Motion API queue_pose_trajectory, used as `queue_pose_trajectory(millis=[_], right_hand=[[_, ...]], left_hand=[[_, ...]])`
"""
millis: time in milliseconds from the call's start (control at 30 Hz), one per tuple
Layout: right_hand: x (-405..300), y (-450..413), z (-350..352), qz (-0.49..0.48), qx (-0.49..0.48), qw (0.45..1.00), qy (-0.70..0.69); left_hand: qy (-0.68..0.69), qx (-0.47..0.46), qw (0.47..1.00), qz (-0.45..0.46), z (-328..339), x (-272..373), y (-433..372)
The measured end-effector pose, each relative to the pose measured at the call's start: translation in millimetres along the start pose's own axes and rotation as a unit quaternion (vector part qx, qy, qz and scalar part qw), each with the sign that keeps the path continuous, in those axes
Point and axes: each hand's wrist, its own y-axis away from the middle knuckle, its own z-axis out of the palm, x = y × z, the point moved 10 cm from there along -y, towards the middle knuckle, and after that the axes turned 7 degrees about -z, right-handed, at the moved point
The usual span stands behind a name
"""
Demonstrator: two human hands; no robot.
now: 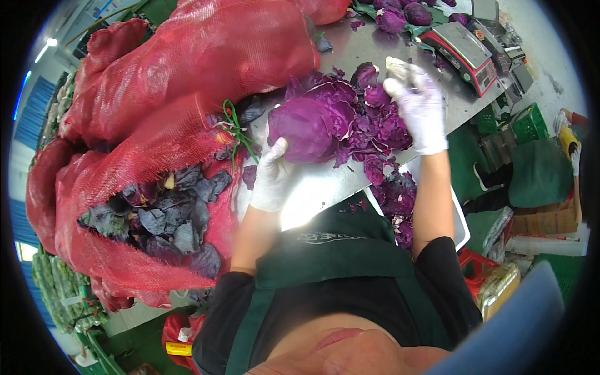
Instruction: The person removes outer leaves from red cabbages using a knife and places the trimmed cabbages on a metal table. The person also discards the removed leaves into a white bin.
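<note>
In a white glove, my left hand (272, 180) holds a red cabbage head (301, 130) from its near left side, thumb on top. My right hand (418, 105), gloved too, is raised over the right of the steel table, fingers bent; whether something small and pale sits at its fingertips I cannot tell. Between the hands lies a heap of loose purple cabbage leaves (375, 124), touching the held head. More leaves fill a white bin (461, 220) below the table edge. At the left, a torn-open red mesh sack (136, 173) shows dark outer leaves (173, 218).
Full red mesh sacks (234, 51) cover the table's far left. Green twine (233, 124) hangs at the open sack. Trimmed cabbages (391, 19) and a weighing scale (461, 51) stand at the far right. Another person (574, 145) is at the right beyond green crates (529, 123).
</note>
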Motion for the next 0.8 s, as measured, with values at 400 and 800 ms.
queue_pose_trajectory(millis=[400, 800], right_hand=[[36.4, 89.8, 96.6, 0.37, -0.133, 0.89, -0.23], [-41.0, 72.1, 89.3, 0.035, -0.123, 0.991, -0.03]], left_hand=[[0.34, -0.042, 0.926, -0.161, 17.9, -24.5, -16.1], [0.262, 0.024, 0.961, -0.082, 38.5, -21.3, -16.7]])
